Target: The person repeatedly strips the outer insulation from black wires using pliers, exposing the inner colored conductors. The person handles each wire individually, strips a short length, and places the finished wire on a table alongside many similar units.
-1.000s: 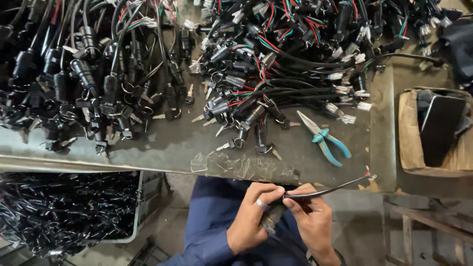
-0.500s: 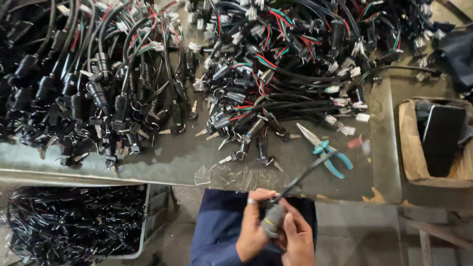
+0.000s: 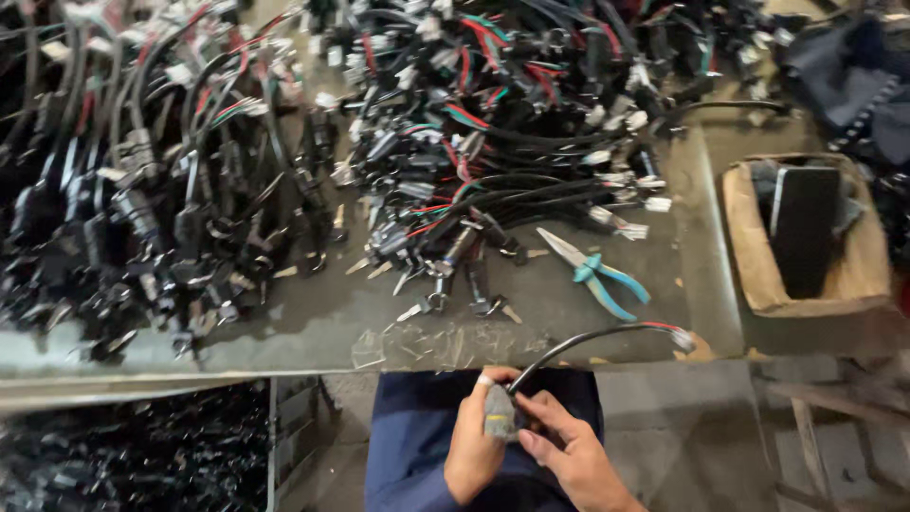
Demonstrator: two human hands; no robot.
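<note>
Black cable end pinched tight in both grips, left hand and right hand.

This is a workshop, a cable assembly bench by the look of it. A worn grey worktable fills the view, heaped from nine o'clock round to one o'clock with black wire harnesses. Blue-handled pliers lie at three o'clock, a cardboard box just beyond, and a bin of more cables sits at eight o'clock.
</note>
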